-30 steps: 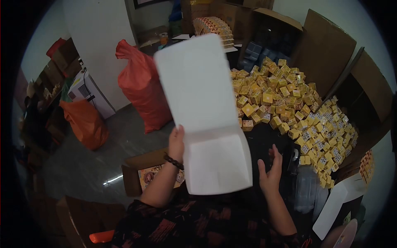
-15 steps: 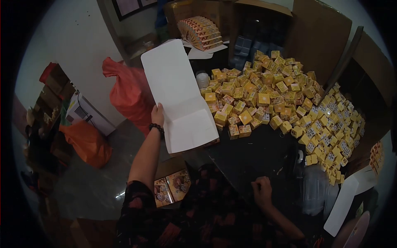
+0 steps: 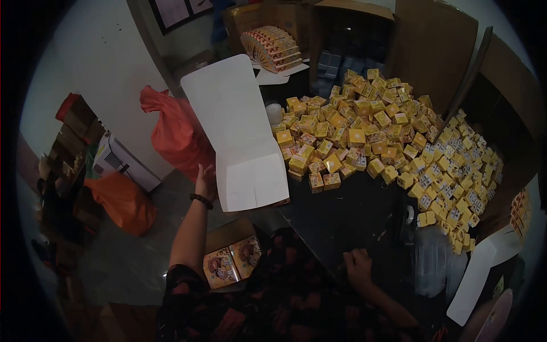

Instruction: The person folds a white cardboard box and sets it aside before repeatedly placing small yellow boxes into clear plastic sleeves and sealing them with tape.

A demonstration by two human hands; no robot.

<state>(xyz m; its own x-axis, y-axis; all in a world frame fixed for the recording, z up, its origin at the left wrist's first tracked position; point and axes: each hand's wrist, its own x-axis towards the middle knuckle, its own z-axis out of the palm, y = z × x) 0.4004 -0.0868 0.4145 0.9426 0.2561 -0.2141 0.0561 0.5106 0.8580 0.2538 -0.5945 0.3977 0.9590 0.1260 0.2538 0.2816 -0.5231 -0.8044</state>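
Observation:
An opened white cardboard box (image 3: 253, 176) lies at the table's left edge, its long lid flap (image 3: 225, 102) folded back and its white inside facing up. My left hand (image 3: 205, 179), with a dark beaded bracelet on the wrist, is beside the box's left side, fingers stretched out. Whether the fingertips touch the cardboard is hard to see. Low over the black table (image 3: 347, 216), close to its front edge, my right hand (image 3: 358, 267) is curled into a fist. What it holds, if anything, is hidden. Small yellow boxes (image 3: 356, 137) are heaped beyond the white box.
Below my left forearm stands a carton holding printed packages (image 3: 233, 262). A red bag (image 3: 174, 134) and an orange bag (image 3: 122, 205) are at left. Flat printed cartons (image 3: 273, 48) are fanned at the back. Clear plastic containers (image 3: 430, 262) and a white card piece (image 3: 476, 279) lie right.
The white box has shifted slightly left and turned a little, its lid flap leaning farther left. My left hand has loosened from its edge and moved lower. My right fist stays nearly in place.

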